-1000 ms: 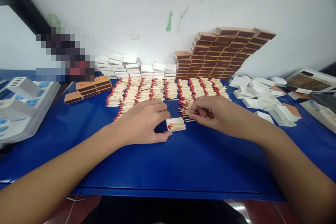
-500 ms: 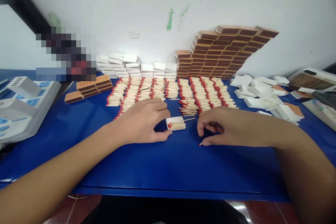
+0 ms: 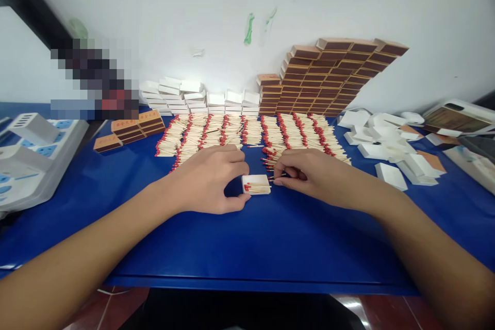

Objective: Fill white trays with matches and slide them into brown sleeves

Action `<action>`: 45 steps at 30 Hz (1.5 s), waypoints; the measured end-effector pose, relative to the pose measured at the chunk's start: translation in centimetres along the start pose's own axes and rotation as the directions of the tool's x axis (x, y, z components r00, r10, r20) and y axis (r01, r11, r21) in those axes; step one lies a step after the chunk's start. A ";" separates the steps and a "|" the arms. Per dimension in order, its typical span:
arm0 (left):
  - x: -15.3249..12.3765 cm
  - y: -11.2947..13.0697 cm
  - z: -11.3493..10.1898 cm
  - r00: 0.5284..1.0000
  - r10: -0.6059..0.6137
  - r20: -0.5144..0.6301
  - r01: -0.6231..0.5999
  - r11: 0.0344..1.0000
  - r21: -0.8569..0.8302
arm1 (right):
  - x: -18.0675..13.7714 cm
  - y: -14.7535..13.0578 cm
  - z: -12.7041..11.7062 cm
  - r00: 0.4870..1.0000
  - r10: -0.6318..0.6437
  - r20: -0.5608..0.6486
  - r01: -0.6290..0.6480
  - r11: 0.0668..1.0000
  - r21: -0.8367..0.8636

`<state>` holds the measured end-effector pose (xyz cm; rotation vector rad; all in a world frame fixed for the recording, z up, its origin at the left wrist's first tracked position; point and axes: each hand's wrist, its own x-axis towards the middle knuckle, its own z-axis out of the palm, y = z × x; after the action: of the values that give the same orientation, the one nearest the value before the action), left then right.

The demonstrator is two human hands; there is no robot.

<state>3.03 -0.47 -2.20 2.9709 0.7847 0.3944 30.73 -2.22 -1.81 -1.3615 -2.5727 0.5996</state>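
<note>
Obs., head cam. White tray [image 3: 263, 180] lies at ctr of frame, flat on blue desk [image 3: 255, 247], open side up. Long axis runs approx. L–R across frame, R end a touch higher; short ends face L and R. Matches [image 3: 258, 188] inside lie roughly along that same axis: red heads at L end, bare sticks pointing R, a few reaching to the R wall. Tray only partly filled.

L hand [image 3: 209, 178], ctr-left: thumb at near L corner, index curled at far L corner; grip clamped on the tray's L end, w/ gap betw. thumb and index across it.

R hand [image 3: 313, 178], right of ctr: thumb and index tips close together just beside tray's R end, at a loose match [image 3: 271, 179], head to L. Cannot tell whether the tips are clamped on it; too small.

Beyond hands, upper-mid: match rows [image 3: 232, 131] side by side, heads mostly L. Behind, against wall: stacked white trays [image 3: 193, 98] left of ctr, brown box stack [image 3: 320, 77] right of ctr. Orange-topped boxes [image 3: 135, 129] left; loose white trays [image 3: 390, 144] right. Pwr strip [image 3: 69, 165] at L edge.
</note>
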 end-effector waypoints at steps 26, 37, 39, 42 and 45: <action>-0.1 0.0 0.3 1.000 -0.010 -0.004 0.010 1.000 0.016 | -0.4 -0.4 0.4 0.963 -0.073 -0.261 0.059 0.996 -0.061; 0.0 0.1 0.5 0.999 -0.033 -0.016 0.033 0.999 0.021 | 0.2 -2.7 2.2 0.947 -0.179 -0.266 0.118 0.967 -0.227; 0.0 0.1 0.5 0.999 -0.026 -0.027 0.027 0.999 0.030 | 0.3 -2.9 2.6 0.956 -0.160 -0.246 0.102 0.968 -0.231; 0.0 0.1 0.5 0.999 -0.017 -0.034 0.018 0.999 0.031 | 0.5 -2.9 2.9 0.969 -0.135 -0.207 0.096 0.978 -0.188; 0.0 0.1 0.4 0.999 -0.023 -0.026 0.024 0.999 0.033 | 0.4 -2.2 1.9 0.961 -0.115 -0.251 0.094 0.991 -0.097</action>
<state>3.18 -0.51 -2.60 2.9898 0.8365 0.4230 28.28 -3.52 -2.60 -1.2264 -2.4640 0.2788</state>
